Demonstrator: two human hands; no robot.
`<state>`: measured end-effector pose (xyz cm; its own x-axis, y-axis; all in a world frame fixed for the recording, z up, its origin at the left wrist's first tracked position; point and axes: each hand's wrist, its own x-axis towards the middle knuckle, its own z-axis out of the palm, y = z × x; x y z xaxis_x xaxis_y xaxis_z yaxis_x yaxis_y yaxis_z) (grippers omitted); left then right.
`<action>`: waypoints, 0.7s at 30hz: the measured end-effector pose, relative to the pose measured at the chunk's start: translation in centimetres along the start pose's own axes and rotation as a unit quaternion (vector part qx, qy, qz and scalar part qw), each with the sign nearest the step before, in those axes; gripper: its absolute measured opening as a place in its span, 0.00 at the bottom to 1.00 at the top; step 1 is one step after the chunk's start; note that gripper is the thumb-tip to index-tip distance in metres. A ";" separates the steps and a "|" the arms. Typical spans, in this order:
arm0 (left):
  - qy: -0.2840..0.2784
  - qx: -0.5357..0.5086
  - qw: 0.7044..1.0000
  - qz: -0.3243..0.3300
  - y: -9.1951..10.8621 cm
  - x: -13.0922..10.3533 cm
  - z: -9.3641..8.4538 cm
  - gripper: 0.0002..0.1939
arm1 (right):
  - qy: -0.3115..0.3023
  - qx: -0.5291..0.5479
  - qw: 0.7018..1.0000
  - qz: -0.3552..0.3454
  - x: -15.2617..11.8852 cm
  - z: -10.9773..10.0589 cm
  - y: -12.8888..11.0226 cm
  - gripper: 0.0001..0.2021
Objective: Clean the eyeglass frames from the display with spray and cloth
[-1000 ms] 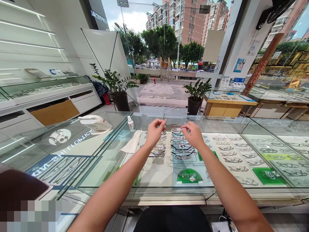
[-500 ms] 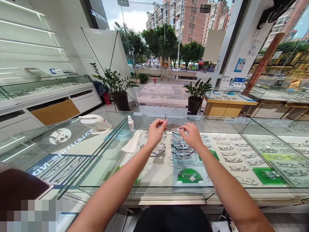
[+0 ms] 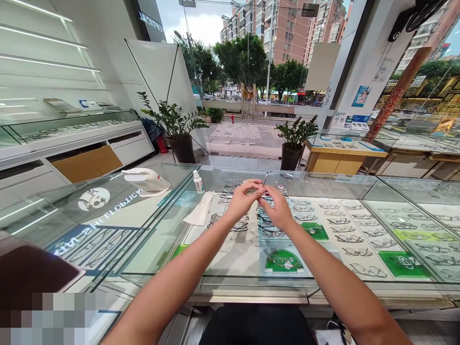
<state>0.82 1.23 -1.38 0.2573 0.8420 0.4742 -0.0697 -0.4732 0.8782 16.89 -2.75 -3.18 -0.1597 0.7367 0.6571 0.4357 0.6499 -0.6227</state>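
Note:
Above the glass display counter [image 3: 230, 282], my left hand [image 3: 247, 195] is closed on a thin pair of glasses [image 3: 266, 178], whose dark temple rises from the fingertips. My right hand [image 3: 276, 206] meets it there, its fingers pinched together at the same glasses. The fingertips of both hands touch or nearly touch. Rows of eyeglasses [image 3: 338, 221] lie under the glass around and beneath the hands. A white cloth [image 3: 200, 210] rests on the counter left of my left hand, with a small white spray bottle [image 3: 198, 182] behind it.
A white handheld device [image 3: 146, 181] stands on the counter at the left. A dark object [image 3: 32, 263] is at the lower left edge. Beyond the counter are two potted plants [image 3: 181, 148] and a wooden cabinet [image 3: 338, 160] by the glass doors.
Both hands have come together, my left moving right and my right moving slightly left. The glasses have shifted right and turned, and my right fingers are now at them. The view has shifted slightly.

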 end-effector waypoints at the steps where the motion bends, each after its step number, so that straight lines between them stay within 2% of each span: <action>1: -0.010 0.018 1.000 0.008 0.2 0.1 -0.2 0.15 | 0.006 -0.003 1.000 0.001 0.0 -0.1 0.0 0.16; 3: -0.004 0.077 0.996 0.043 0.6 0.4 -1.0 0.14 | 0.019 -0.014 1.000 0.009 0.0 -0.3 0.3 0.17; 4: 0.027 0.119 0.990 0.070 0.7 0.7 -1.6 0.14 | 0.025 -0.020 0.999 0.014 0.0 -0.4 0.5 0.18; 5: 0.078 0.167 0.978 0.098 0.7 1.0 -2.4 0.13 | 0.030 -0.026 0.999 0.019 0.0 -0.5 0.7 0.18; 7: 0.231 0.262 0.927 0.140 0.4 1.8 -4.5 0.15 | 0.036 -0.035 0.998 0.027 0.0 -0.6 1.2 0.18; 9: 0.362 0.320 0.866 0.128 -0.4 2.7 -7.0 0.22 | 0.040 -0.036 0.998 0.030 0.0 -0.7 1.5 0.17; 11: 0.442 0.349 0.823 0.076 -1.7 3.5 -9.7 0.31 | 0.044 -0.034 0.998 0.030 0.1 -0.8 1.6 0.15; 14: 0.479 0.358 0.799 -0.055 -4.1 4.3 -12.9 0.39 | 0.052 -0.027 0.998 0.026 0.3 -1.0 1.4 0.15; 16: 0.467 0.352 0.800 -0.137 -5.7 4.7 -14.3 0.44 | 0.058 -0.022 0.998 0.028 0.3 -1.1 1.3 0.15; 18: 0.442 0.349 0.805 -0.185 -6.9 4.9 -15.2 0.44 | 0.061 -0.020 0.998 0.029 0.3 -1.2 1.2 0.16; 21: 0.417 0.342 0.815 -0.212 -8.2 5.1 -15.9 0.39 | 0.061 -0.020 0.997 0.031 0.3 -1.3 1.3 0.16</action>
<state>-12.60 13.55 -5.17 -0.6462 0.7155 0.2655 0.4813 0.1121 0.8693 18.51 -1.92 -3.22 -0.0236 0.7461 0.6654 0.4771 0.5934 -0.6483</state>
